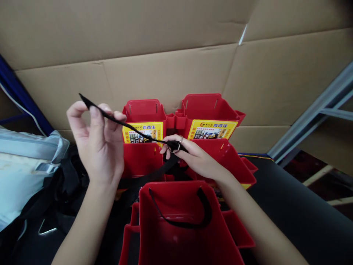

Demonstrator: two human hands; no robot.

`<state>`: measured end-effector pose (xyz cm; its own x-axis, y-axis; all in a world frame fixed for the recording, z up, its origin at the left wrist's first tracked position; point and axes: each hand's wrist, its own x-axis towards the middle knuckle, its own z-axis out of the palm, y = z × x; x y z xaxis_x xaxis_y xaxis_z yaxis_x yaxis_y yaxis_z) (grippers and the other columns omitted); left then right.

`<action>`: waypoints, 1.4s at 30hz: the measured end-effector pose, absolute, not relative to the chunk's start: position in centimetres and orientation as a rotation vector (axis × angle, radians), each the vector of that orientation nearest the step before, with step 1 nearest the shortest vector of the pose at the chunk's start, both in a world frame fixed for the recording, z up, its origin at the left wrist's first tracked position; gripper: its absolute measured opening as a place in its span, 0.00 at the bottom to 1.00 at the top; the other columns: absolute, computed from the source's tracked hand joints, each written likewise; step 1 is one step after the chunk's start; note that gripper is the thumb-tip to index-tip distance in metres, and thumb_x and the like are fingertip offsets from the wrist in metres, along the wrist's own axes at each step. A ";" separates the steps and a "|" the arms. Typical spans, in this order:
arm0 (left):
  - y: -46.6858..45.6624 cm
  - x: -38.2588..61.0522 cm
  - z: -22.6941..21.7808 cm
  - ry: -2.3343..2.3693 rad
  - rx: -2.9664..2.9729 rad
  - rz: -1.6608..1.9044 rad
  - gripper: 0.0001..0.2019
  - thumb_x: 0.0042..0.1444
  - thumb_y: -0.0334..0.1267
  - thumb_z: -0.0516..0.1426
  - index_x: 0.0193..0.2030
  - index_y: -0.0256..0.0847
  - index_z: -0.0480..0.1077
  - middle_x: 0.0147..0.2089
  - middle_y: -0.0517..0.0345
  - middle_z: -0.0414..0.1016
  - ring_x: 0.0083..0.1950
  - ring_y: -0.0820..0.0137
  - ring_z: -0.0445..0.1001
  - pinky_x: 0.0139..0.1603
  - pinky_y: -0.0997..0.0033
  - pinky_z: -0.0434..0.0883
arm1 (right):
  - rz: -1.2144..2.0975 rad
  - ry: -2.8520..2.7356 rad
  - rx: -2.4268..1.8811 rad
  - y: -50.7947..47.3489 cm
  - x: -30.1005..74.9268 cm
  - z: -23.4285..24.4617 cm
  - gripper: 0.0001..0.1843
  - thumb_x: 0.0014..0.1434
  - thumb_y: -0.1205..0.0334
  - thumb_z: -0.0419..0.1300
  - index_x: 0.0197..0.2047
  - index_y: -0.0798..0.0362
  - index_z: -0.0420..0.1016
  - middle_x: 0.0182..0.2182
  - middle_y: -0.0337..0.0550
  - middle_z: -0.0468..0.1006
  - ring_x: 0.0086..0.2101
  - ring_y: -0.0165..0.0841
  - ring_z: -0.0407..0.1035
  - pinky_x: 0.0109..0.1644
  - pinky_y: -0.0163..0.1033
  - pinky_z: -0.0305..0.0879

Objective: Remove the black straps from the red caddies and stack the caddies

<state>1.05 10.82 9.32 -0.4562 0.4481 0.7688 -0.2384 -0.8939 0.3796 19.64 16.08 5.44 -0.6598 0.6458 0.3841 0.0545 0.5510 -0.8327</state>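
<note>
My left hand (pixel 100 143) is raised at the left and pinches the free end of a black strap (pixel 131 127) between thumb and finger. From there the strap runs taut down to my right hand (pixel 190 152), whose fingers close on it beside a metal ring (pixel 178 146). Below my hands a red plastic box (pixel 176 243) stands nearest me, with a black strap (pixel 206 209) threaded through slots in its back wall and looping inside. More red boxes (pixel 143 156) lie just behind my hands.
Two red boxes (pixel 202 105) with yellow labels (pixel 213 129) stand against a cardboard wall (pixel 165 73). Tangled black straps (pixel 63 187) and a pale blue bag (pixel 24 173) lie at the left. A metal frame (pixel 311 110) rises at the right beside the black table (pixel 289 206).
</note>
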 end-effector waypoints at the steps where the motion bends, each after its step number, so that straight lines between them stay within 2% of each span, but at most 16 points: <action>1: 10.4 0.9 9.5 0.330 1.334 2.360 0.06 0.58 0.32 0.54 0.36 0.50 0.65 0.32 0.71 0.67 0.29 0.84 0.68 0.40 0.78 0.68 | 1.102 -2.073 -0.552 16.0 19.7 5.5 0.15 0.59 0.68 0.48 0.50 0.51 0.64 0.36 0.42 0.73 0.37 0.31 0.68 0.44 0.40 0.64; 5: 9.7 0.7 9.7 0.530 1.463 2.275 0.04 0.56 0.34 0.56 0.36 0.48 0.67 0.25 0.69 0.64 0.18 0.85 0.58 0.20 0.82 0.60 | 1.103 -2.042 -0.492 16.0 20.3 5.9 0.21 0.55 0.70 0.52 0.52 0.48 0.64 0.46 0.40 0.71 0.46 0.33 0.66 0.52 0.41 0.61; 8: 10.6 1.3 8.9 0.806 1.578 1.841 0.05 0.52 0.37 0.60 0.35 0.43 0.68 0.19 0.68 0.62 0.16 0.83 0.58 0.16 0.81 0.55 | 1.137 -2.103 -0.401 16.3 20.8 5.9 0.21 0.54 0.68 0.52 0.52 0.48 0.67 0.52 0.38 0.69 0.53 0.36 0.61 0.58 0.43 0.55; 11: 11.8 2.3 7.7 0.929 1.556 1.437 0.11 0.48 0.39 0.61 0.36 0.40 0.65 0.21 0.67 0.67 0.19 0.80 0.64 0.19 0.81 0.60 | 1.115 -2.109 -0.417 16.7 21.0 5.7 0.20 0.57 0.66 0.48 0.51 0.48 0.71 0.49 0.37 0.73 0.52 0.38 0.63 0.58 0.47 0.55; 15: 13.0 3.2 6.3 0.941 1.471 1.279 0.15 0.48 0.38 0.61 0.39 0.40 0.61 0.24 0.66 0.70 0.25 0.77 0.69 0.25 0.80 0.64 | 0.941 -2.018 -0.596 16.4 20.4 5.7 0.18 0.58 0.66 0.49 0.45 0.45 0.75 0.45 0.35 0.76 0.48 0.36 0.67 0.57 0.45 0.58; 19: 13.6 3.7 5.5 0.923 1.468 1.329 0.13 0.49 0.36 0.59 0.39 0.40 0.60 0.25 0.66 0.70 0.25 0.78 0.68 0.27 0.81 0.63 | 0.987 -1.890 -0.621 16.1 19.7 5.9 0.15 0.57 0.65 0.52 0.45 0.46 0.75 0.45 0.37 0.76 0.49 0.35 0.67 0.58 0.46 0.57; 23: 13.7 4.1 5.4 0.916 1.565 1.325 0.08 0.52 0.35 0.56 0.38 0.40 0.61 0.25 0.66 0.67 0.27 0.77 0.68 0.29 0.79 0.63 | 1.090 -1.782 -0.648 16.4 19.8 5.7 0.09 0.54 0.62 0.58 0.39 0.50 0.76 0.40 0.39 0.78 0.43 0.34 0.71 0.52 0.44 0.64; 29: 13.0 4.3 5.8 0.990 1.821 1.283 0.05 0.54 0.32 0.53 0.38 0.39 0.63 0.30 0.62 0.69 0.32 0.75 0.67 0.34 0.77 0.63 | 1.133 -1.814 -0.667 16.6 20.5 5.9 0.08 0.51 0.60 0.62 0.34 0.53 0.74 0.35 0.41 0.78 0.39 0.33 0.72 0.47 0.39 0.66; 32: 13.2 4.3 5.5 1.006 1.801 1.317 0.07 0.54 0.33 0.53 0.40 0.39 0.63 0.30 0.63 0.68 0.31 0.75 0.67 0.33 0.77 0.63 | 1.105 -1.804 -0.701 16.5 20.4 5.9 0.08 0.51 0.59 0.62 0.33 0.54 0.74 0.33 0.41 0.77 0.37 0.32 0.72 0.44 0.38 0.68; 35: 13.8 4.2 4.9 1.045 1.690 1.441 0.10 0.52 0.34 0.56 0.42 0.40 0.62 0.25 0.66 0.64 0.26 0.76 0.64 0.29 0.78 0.61 | 1.058 -1.741 -0.685 16.4 20.0 5.8 0.08 0.51 0.59 0.61 0.33 0.54 0.73 0.33 0.40 0.77 0.36 0.32 0.72 0.43 0.37 0.68; 37: 14.2 4.1 4.8 1.033 1.646 1.456 0.09 0.51 0.36 0.57 0.39 0.38 0.64 0.23 0.67 0.62 0.24 0.77 0.62 0.27 0.78 0.60 | 1.017 -1.739 -0.648 16.4 19.8 5.7 0.08 0.52 0.59 0.60 0.33 0.54 0.73 0.34 0.41 0.76 0.37 0.32 0.71 0.44 0.37 0.68; 42: 14.2 3.8 4.9 0.980 1.644 1.478 0.06 0.51 0.37 0.57 0.32 0.38 0.65 0.23 0.65 0.65 0.24 0.77 0.63 0.28 0.78 0.60 | 0.923 -1.785 -0.579 16.3 20.0 6.1 0.07 0.54 0.59 0.59 0.32 0.54 0.75 0.34 0.41 0.77 0.38 0.31 0.70 0.47 0.37 0.66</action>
<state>3.85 14.19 4.94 0.0594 0.8867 0.4586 0.0771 -0.4621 0.8835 19.96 16.25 6.12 -0.3823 0.7369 0.5575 -0.0293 0.5934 -0.8044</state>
